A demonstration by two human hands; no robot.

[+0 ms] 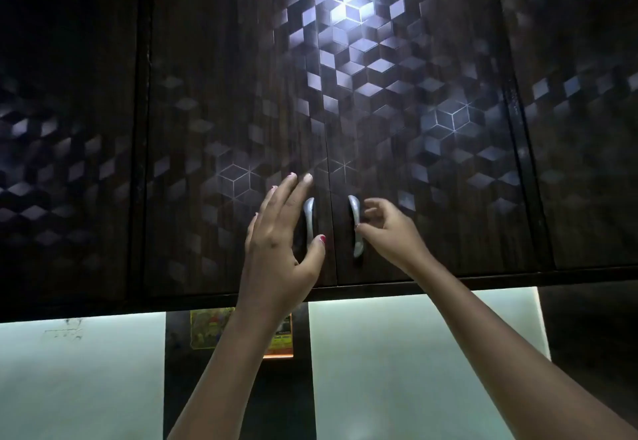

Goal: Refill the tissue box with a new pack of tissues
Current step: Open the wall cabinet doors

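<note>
I look up at a dark overhead cabinet with a cube pattern. Its two middle doors [238, 122] are closed, each with a curved silver handle. My left hand [281, 236] is spread flat over the left handle [309, 222], fingers apart, thumb beside the handle's lower end. My right hand [385, 227] hovers just right of the right handle [355, 225], fingers loosely curled and fingertips touching it, not wrapped around it. No tissue box or tissue pack is visible.
More closed cabinet doors flank the middle pair on the left [65, 149] and right [583, 111]. Below the cabinet's bottom edge are pale lit wall panels [397, 363] and a dark strip with a yellow sticker [210, 329].
</note>
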